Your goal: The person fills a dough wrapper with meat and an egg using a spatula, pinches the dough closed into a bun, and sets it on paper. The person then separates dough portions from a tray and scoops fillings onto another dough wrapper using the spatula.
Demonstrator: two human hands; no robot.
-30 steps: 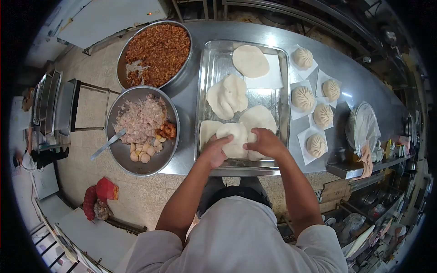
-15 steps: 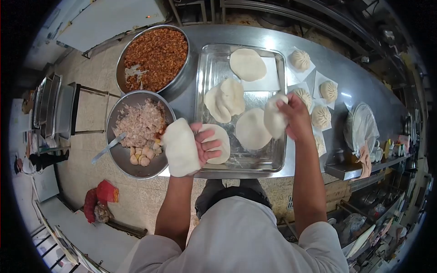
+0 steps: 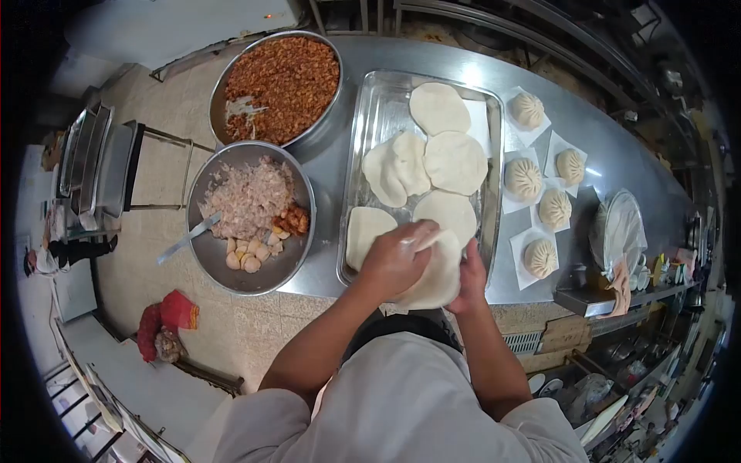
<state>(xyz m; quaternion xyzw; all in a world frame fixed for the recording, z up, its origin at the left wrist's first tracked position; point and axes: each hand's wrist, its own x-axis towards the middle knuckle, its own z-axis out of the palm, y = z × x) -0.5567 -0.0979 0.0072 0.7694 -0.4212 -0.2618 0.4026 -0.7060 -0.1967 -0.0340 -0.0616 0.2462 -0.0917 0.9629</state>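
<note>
Both my hands hold one round dough wrapper over the front edge of a metal tray. My left hand pinches its upper left edge, fingers closed. My right hand grips its right edge, with the thumb up and some fingers hidden behind the dough. Several more wrappers lie in the tray: one at the back, a flat one below it, a folded one, one at the left, and another partly covered by my hands.
Left of the tray stand a bowl of reddish-brown filling and a bowl of minced meat with a spatula. Several pleated buns sit on paper squares at right. A plastic-covered round container stands farther right.
The wrapper from my right hand now lies in the tray. My left hand has moved right from beside the meat bowl, and both hands now grip one wrapper.
</note>
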